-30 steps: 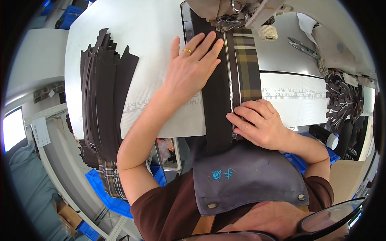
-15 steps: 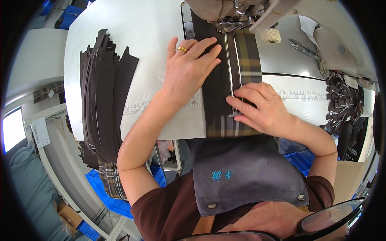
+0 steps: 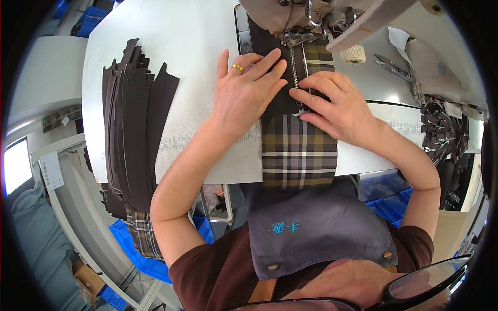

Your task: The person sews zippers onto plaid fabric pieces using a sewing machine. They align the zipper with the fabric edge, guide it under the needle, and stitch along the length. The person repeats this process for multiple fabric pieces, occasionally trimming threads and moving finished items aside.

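A metal-toothed zipper runs toward me from beneath the sewing machine's presser area. It lies along a strip of dark cloth, with plaid fabric under it and hanging over the table's front edge. My left hand, wearing a gold ring, rests on the dark cloth left of the zipper with fingers spread. At the zipper's near end, my right hand touches the cloth with its fingertips, thumb and forefinger apart. The needle is hidden under the machine head.
A stack of dark cloth pieces lies at the left of the white table. Scissors and a cream spool are at the right, near bundled dark strips. A phone-like slab lies beside the cloth. Blue bins stand below.
The zipper and both cloths have slid away from me under the machine, showing more plaid nearby. My right hand has moved forward with them; my left hand has stayed nearly in place.
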### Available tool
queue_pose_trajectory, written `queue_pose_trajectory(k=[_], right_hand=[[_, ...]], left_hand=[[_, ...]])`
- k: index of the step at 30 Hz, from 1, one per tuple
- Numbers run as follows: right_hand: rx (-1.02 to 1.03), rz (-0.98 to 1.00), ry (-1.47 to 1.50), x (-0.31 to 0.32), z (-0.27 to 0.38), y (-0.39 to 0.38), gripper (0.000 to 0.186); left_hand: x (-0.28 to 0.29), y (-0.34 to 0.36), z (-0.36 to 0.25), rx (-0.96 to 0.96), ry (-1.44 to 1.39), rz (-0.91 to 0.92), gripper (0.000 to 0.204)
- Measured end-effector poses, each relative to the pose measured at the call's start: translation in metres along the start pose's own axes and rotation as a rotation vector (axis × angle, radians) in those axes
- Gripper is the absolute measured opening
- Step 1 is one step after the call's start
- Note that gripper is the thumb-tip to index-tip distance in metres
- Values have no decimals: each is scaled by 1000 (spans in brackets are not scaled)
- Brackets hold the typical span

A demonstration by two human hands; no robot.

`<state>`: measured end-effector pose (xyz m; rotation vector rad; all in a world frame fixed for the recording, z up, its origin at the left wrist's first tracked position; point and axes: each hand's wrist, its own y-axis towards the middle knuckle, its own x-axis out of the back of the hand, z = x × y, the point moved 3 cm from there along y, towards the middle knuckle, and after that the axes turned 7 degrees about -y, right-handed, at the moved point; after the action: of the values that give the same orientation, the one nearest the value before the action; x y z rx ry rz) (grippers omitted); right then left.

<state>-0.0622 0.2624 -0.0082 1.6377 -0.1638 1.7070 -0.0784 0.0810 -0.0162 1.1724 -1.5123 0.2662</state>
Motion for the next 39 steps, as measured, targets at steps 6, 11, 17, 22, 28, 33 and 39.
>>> queue_pose_trajectory(k=[6,11,17,22,28,33,39], right_hand=[[10,-17,32,-5,-21,12,37],[-56,-24,70,-10,-30,18,34],[-9,-207,-64,-17,-33,17,31],[-47,-165,-186,-17,-39,15,28],[-609,-82,442,7,-43,0,22],[-841,-1,1027,12,-62,21,25],[-857,98,1091,-7,-65,31,22]], left_hand=[[-2,1,1,-23,-5,-7,29],[-2,2,-1,-16,-226,-17,32],[-3,7,6,-71,-289,-59,25],[-5,17,12,-51,-277,-77,23],[-5,21,18,-99,-282,-92,21],[-7,23,17,-76,-316,-101,18],[-5,27,15,-53,-293,-62,17]])
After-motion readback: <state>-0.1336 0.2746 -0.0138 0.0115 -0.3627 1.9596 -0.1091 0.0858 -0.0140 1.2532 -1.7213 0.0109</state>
